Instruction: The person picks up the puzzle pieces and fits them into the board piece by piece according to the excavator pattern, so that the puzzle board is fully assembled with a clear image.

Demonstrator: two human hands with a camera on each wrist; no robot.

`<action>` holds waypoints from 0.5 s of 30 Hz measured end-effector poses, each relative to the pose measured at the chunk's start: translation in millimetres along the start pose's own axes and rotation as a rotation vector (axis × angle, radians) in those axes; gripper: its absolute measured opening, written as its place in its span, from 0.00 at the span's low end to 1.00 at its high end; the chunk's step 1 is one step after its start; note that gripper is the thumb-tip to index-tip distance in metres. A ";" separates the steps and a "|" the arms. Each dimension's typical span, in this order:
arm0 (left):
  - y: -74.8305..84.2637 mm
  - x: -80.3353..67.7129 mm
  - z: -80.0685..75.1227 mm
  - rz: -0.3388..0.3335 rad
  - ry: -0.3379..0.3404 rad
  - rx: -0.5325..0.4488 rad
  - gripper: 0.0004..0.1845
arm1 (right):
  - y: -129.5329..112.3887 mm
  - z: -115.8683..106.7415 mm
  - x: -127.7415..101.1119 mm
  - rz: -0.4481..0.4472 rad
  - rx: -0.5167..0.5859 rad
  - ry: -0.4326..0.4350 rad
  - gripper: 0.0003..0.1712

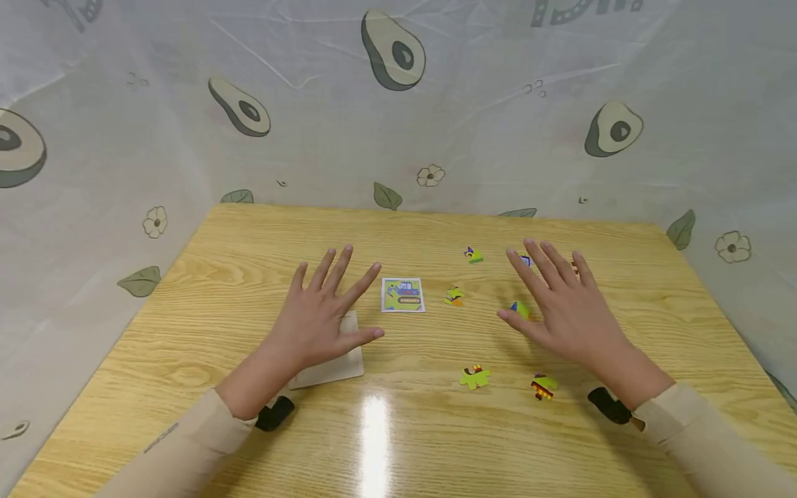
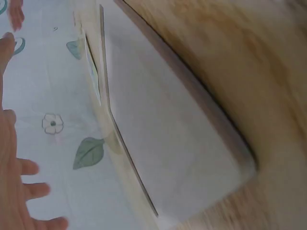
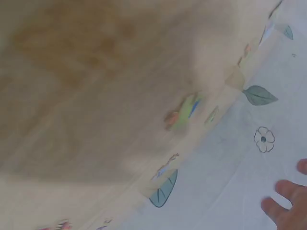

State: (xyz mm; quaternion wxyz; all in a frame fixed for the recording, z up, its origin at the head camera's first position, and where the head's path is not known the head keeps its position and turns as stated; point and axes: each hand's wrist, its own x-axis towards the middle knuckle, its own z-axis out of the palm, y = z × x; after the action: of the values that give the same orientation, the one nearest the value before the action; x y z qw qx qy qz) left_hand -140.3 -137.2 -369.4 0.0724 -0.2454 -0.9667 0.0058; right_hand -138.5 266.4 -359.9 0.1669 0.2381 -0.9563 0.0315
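My left hand [image 1: 317, 318] hovers over the left of the table with fingers spread, holding nothing. Below it lies a pale flat board [image 1: 336, 368], partly covered by the hand; it fills much of the left wrist view [image 2: 168, 120]. Fingers of my right hand [image 1: 569, 315] are also spread, above several loose jigsaw pieces. One green and blue piece [image 1: 520, 310] shows beside the right thumb, and another piece [image 1: 526, 261] peeks out by the fingertips. Between the hands lies a small square picture card [image 1: 402, 295] printed with a blue digger.
More jigsaw pieces lie apart on the wooden table [image 1: 249, 235]: a green and purple one [image 1: 474, 256], a green and orange one [image 1: 455, 297], a green one [image 1: 476, 377] and a green and red one [image 1: 544, 386]. A pale avocado-print curtain [image 1: 324, 152] hangs behind.
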 end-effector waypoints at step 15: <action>-24.4 -21.0 1.8 -0.084 -0.119 -0.132 0.50 | 12.2 11.2 83.2 0.180 0.289 -0.422 0.39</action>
State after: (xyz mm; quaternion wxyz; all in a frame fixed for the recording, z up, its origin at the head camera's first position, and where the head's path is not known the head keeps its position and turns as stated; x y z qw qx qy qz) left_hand -133.9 -168.6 -372.9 -0.0013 -0.2081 -0.9770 -0.0463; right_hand -216.7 238.6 -342.4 -0.0755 0.1749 -0.9728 0.1319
